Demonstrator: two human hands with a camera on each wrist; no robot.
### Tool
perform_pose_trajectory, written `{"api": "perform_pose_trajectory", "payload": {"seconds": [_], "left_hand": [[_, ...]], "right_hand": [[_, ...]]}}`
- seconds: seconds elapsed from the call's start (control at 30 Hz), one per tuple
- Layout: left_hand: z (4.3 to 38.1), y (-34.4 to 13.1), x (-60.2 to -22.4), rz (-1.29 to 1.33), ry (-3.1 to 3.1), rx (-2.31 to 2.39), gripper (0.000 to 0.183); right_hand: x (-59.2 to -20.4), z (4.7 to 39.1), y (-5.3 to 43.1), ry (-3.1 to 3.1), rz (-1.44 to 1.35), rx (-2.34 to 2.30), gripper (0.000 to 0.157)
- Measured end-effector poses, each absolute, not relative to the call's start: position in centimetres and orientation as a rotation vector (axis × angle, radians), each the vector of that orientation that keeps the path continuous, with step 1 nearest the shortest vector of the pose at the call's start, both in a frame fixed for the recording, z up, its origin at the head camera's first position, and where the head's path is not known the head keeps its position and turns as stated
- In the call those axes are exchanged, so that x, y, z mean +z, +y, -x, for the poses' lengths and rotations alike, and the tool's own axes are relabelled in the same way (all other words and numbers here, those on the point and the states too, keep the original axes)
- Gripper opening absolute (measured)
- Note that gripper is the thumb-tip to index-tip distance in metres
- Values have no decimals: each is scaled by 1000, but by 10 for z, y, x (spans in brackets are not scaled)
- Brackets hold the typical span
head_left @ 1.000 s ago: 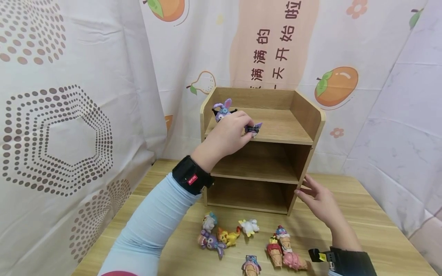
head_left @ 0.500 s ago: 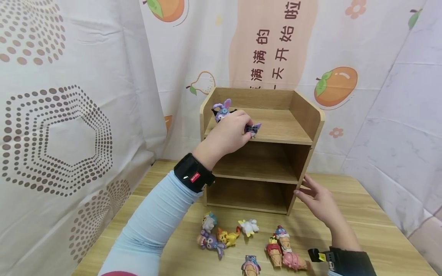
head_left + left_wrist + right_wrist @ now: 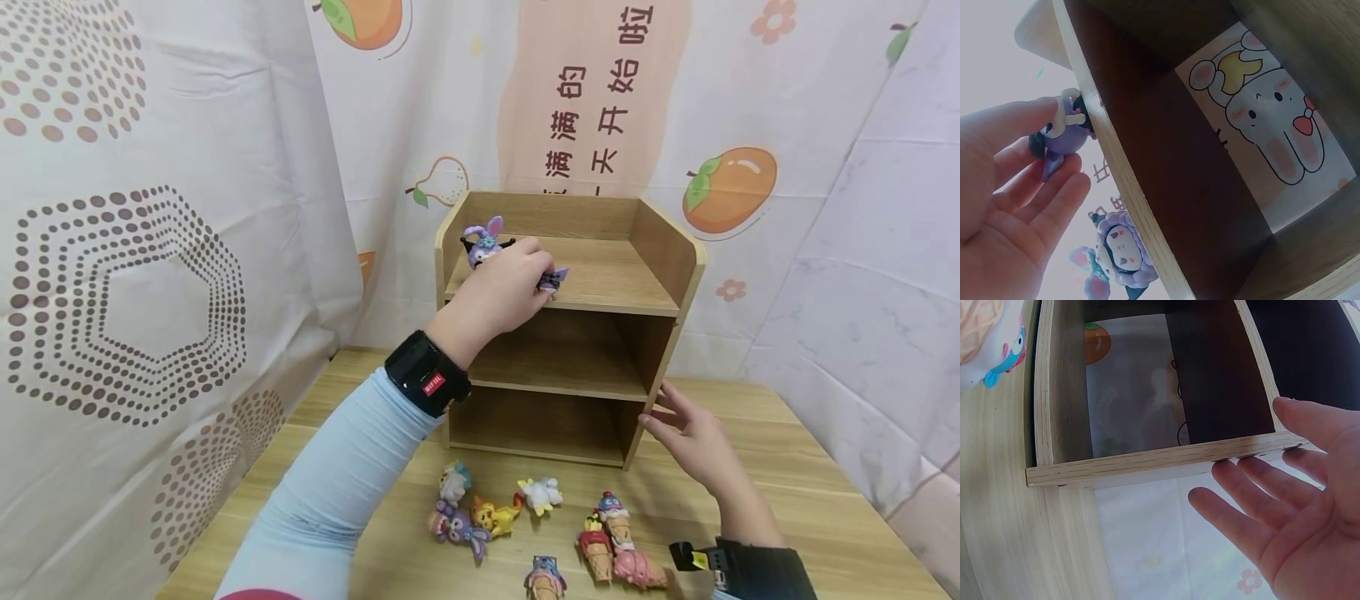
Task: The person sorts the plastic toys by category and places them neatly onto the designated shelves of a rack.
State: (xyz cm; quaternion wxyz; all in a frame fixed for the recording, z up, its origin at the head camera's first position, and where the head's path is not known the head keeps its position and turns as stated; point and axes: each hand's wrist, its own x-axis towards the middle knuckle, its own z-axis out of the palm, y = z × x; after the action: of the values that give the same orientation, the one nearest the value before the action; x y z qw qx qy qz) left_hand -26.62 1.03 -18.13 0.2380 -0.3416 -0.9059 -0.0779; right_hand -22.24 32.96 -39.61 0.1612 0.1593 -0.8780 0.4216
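My left hand [image 3: 501, 293] pinches a small purple and black figurine [image 3: 1067, 136] between thumb and fingers, at the front edge of the top shelf board. Most of that figurine is hidden by the hand in the head view. Just left of it on the same board stands another figurine with purple bunny ears [image 3: 483, 242], its lower part covered by the hand. My right hand [image 3: 697, 440] is at the right side of the wooden shelf unit [image 3: 615, 279]; in the right wrist view, its fairly straight fingers [image 3: 1241, 487] touch the side panel, thumb near the front edge.
On the table [image 3: 757, 417] before the shelf lie a yellow figurine [image 3: 495, 517], a white one [image 3: 541, 495], a purple rabbit-eared one [image 3: 463, 527] and several ice-cream-cone figurines, including a pink one [image 3: 637, 567]. A printed curtain [image 3: 810, 275] hangs behind.
The left hand has shifted very slightly right at the top board, still holding the figurine. My right hand stays in place at the shelf's side.
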Motion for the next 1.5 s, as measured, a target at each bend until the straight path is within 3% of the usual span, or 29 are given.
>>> {"api": "perform_pose_trajectory", "payload": {"seconds": [1.07,1.5], "left_hand": [[285,32,-177,789,-2644,-144,35],[288,32,-174,799,-2625,-174,29]], "right_hand": [[-397,222,329,-2491,-469,1232,69],[-396,222,329,-2501,-459,1222,69]]}}
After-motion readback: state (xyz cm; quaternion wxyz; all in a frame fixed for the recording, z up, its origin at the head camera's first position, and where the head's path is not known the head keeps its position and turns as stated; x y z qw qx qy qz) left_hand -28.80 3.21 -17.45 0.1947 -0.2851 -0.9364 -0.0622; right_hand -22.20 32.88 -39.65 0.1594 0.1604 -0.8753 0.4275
